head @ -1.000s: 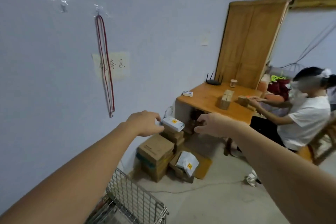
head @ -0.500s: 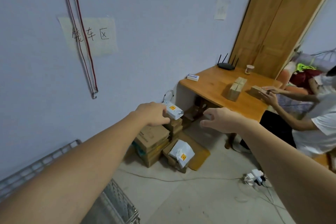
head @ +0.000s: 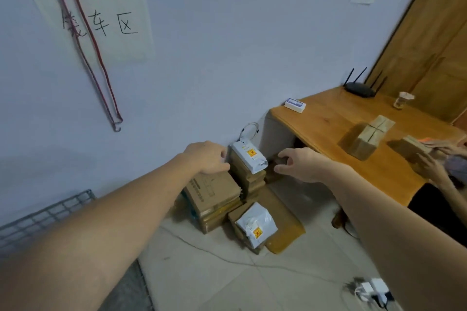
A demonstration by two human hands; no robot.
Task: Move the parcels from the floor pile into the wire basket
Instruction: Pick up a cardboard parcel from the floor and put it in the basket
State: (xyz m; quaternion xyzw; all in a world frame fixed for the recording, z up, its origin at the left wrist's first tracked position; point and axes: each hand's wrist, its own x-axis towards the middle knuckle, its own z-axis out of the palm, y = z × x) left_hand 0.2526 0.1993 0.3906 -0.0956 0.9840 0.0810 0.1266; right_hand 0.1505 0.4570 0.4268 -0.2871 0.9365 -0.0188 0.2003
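Note:
A pile of parcels sits on the floor against the wall. A white bagged parcel (head: 249, 159) with an orange label lies on top of a stack of small brown boxes (head: 250, 179). My left hand (head: 207, 158) hovers just left of that parcel, above a big cardboard box (head: 214, 189), fingers curled and apart, holding nothing. My right hand (head: 298, 163) is spread open to the right of the stack. A second white bag (head: 255, 227) lies lower in front. The wire basket (head: 45, 214) shows only its rim at the lower left.
A wooden table (head: 328, 121) stands right of the pile with a router (head: 360, 88), a cup and taped boxes (head: 366, 136). Another person's hands (head: 434, 161) work at it. A cable and a power strip (head: 371, 290) lie on the tiled floor.
The view has moved closer to the pile and tilted down. Both hands have reached nearer to the top white parcel. The basket has slid to the left edge of view.

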